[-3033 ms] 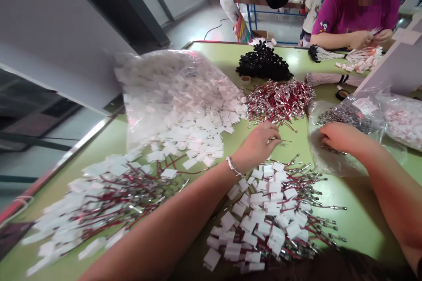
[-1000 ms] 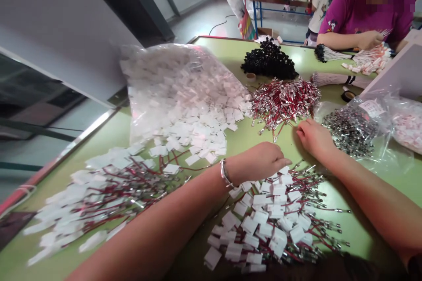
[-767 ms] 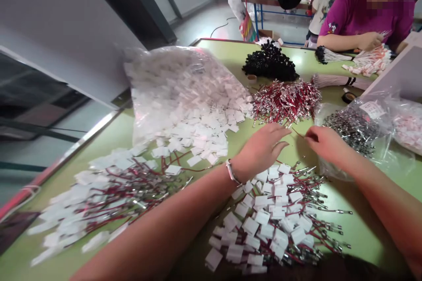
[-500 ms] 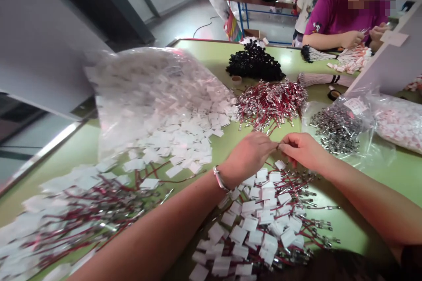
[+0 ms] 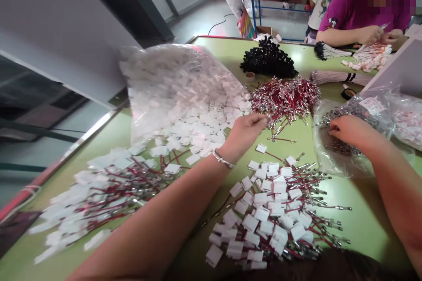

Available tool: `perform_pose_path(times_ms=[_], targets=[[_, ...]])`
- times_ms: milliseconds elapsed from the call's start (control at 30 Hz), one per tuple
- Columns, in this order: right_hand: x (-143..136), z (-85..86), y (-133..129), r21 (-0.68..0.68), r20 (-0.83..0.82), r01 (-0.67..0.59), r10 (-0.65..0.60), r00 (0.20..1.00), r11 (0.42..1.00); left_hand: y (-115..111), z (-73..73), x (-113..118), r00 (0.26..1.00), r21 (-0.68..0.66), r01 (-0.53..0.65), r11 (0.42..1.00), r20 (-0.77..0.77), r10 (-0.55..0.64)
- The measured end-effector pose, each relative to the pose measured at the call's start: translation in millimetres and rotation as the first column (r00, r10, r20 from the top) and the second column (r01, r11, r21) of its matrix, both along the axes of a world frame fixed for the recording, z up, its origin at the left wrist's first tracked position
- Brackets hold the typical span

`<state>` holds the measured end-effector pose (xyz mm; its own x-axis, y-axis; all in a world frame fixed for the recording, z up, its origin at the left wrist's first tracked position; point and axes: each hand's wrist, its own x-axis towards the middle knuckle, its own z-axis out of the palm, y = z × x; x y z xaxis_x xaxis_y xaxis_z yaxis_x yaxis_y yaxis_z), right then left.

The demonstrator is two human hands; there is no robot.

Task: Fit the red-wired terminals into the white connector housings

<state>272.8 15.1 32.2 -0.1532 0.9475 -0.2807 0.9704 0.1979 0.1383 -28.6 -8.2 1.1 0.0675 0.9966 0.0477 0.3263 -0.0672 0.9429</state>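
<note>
My left hand [image 5: 249,128], a bracelet at its wrist, is at the near edge of a pile of short red wires with metal ends [image 5: 286,96]; its fingers are pinched together, and what they hold is too small to name. My right hand [image 5: 349,129] reaches over small dark metal parts [image 5: 339,145] in an open clear bag, its fingertips curled among them and partly hidden. Below the hands lies a heap of white connectors on red wires [image 5: 278,195]. A similar heap [image 5: 121,189] is at the left, partly behind my left forearm.
A large clear bag of white connectors [image 5: 184,92] spills at centre left. Black parts [image 5: 268,59] are piled behind the wires. A bundle of pale wires [image 5: 341,77], black tape [image 5: 348,92] and another bag [image 5: 412,120] lie right. A person in purple [image 5: 349,9] works opposite.
My hands were together above the wired connectors. They have parted: the left is by the red wires, the right over the bag of metal parts. The view has shifted left.
</note>
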Motion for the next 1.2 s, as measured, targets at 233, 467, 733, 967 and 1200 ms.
perform_pose_path(times_ms=[233,467,733,967,1200], targets=[[-0.8,20.0,-7.3,0.121,-0.052,0.043,-0.037,0.998,0.992,-15.6,10.5,13.9,0.832,-0.028,0.402,0.915,-0.406,-0.378],[-43.2,18.2,-36.1,0.161,-0.482,-0.079,0.148,0.864,0.984,-24.7,10.8,16.5,0.586,-0.148,0.677,0.721,-0.485,-0.650],[-84.8,-10.3,-52.8,0.170,-0.783,-0.020,0.148,0.605,0.985,-18.7,10.8,19.1,0.920,-0.112,0.354,0.929,-0.139,-0.367],[-90.8,-18.0,-57.6,0.212,-0.844,0.004,0.182,0.504,0.977,-22.3,15.2,20.1,0.909,-0.077,0.391,0.917,-0.127,-0.398],[-88.2,-19.3,-54.0,0.240,-0.783,-0.077,0.239,0.574,0.968,-23.3,11.1,21.4,0.885,-0.066,0.413,0.908,-0.205,-0.417]])
